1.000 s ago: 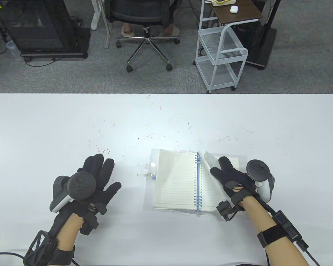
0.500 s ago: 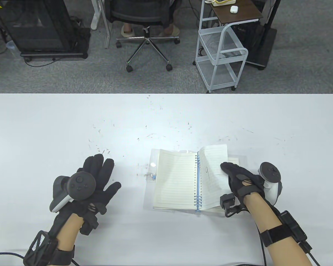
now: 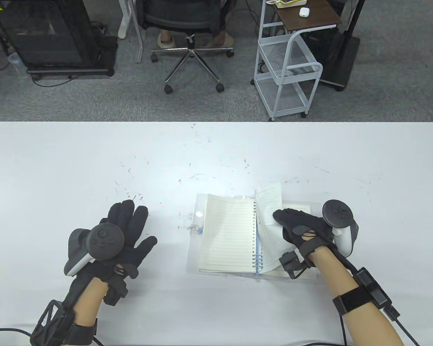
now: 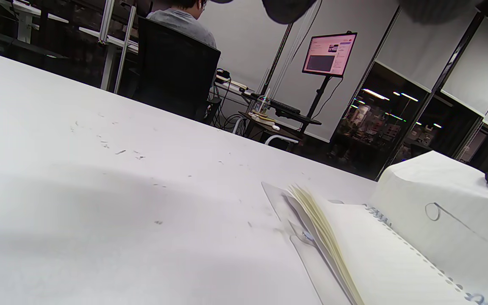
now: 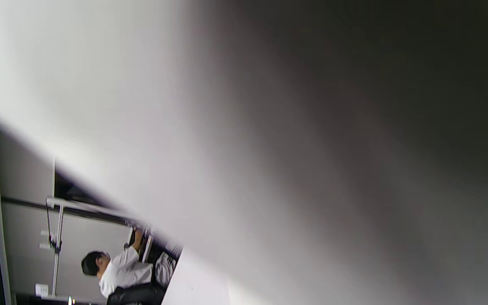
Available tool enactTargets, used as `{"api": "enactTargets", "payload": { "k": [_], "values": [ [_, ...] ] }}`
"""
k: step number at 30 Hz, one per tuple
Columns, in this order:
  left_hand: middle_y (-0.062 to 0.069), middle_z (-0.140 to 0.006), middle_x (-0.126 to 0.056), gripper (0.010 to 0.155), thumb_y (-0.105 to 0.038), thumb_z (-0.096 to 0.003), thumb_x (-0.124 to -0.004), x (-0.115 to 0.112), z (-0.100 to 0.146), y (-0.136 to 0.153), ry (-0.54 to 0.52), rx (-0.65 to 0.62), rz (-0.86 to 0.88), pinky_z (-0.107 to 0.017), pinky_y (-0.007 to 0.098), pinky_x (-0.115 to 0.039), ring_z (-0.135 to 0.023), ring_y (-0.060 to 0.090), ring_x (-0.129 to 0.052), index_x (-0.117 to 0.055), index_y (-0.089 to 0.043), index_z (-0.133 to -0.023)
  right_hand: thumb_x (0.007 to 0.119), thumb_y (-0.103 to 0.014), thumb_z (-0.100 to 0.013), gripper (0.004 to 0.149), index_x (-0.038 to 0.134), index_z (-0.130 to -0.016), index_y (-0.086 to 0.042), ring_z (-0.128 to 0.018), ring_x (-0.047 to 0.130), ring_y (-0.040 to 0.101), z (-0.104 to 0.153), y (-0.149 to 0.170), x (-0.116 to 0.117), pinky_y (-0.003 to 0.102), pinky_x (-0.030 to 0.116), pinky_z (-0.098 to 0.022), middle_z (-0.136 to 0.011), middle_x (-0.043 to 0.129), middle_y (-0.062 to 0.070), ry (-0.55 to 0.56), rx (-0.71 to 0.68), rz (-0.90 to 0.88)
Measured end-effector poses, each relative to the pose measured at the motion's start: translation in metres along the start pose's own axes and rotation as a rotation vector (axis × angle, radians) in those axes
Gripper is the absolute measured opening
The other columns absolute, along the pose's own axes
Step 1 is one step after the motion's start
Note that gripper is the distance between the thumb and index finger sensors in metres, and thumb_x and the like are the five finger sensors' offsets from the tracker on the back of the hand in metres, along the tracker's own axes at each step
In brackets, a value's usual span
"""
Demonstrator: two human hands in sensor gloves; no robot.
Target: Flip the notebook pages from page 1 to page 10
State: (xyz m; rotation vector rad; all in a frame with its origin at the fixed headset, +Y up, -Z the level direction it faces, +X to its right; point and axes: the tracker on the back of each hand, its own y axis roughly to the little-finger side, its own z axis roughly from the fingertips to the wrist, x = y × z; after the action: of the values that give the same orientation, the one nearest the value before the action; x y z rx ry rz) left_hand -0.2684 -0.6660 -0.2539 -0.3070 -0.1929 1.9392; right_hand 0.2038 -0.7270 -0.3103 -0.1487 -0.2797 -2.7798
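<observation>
A spiral notebook (image 3: pixel 227 234) lies open on the white table (image 3: pixel 93 162), with lined pages and a blue coil down the middle. My right hand (image 3: pixel 292 223) holds a lifted page (image 3: pixel 269 202) that stands up over the right side of the notebook, near the coil. In the left wrist view the lifted page (image 4: pixel 443 203) shows a handwritten 9. My left hand (image 3: pixel 130 230) rests flat on the table, left of the notebook, fingers spread and empty. The right wrist view is filled by blurred paper (image 5: pixel 269 127).
The notebook's clear plastic cover (image 3: pixel 195 223) sticks out on its left side. Small dark specks are scattered over the table's middle. A white wire cart (image 3: pixel 288 72) and an office chair (image 3: pixel 191 43) stand beyond the far edge.
My right hand has moved the lifted page leftward toward the coil, so the page stands steeper than half a second ago. The left hand has not moved.
</observation>
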Motion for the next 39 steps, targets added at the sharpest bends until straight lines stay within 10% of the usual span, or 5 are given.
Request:
{"api": "enactTargets", "payload": {
  "k": [39],
  "values": [
    [0.013, -0.119, -0.027, 0.084, -0.068, -0.0446, -0.064, 0.002, 0.002, 0.000, -0.017, -0.023, 0.001, -0.073, 0.073, -0.035, -0.114, 0.050, -0.025, -0.044, -0.025, -0.114, 0.078, -0.050, -0.049, 0.050, 0.081, -0.078, -0.009, -0.030, 0.109, 0.021, -0.064, -0.036, 0.148, 0.040, 0.092, -0.021, -0.060, 0.100, 0.023, -0.197, 0.075, 0.581]
  ]
}}
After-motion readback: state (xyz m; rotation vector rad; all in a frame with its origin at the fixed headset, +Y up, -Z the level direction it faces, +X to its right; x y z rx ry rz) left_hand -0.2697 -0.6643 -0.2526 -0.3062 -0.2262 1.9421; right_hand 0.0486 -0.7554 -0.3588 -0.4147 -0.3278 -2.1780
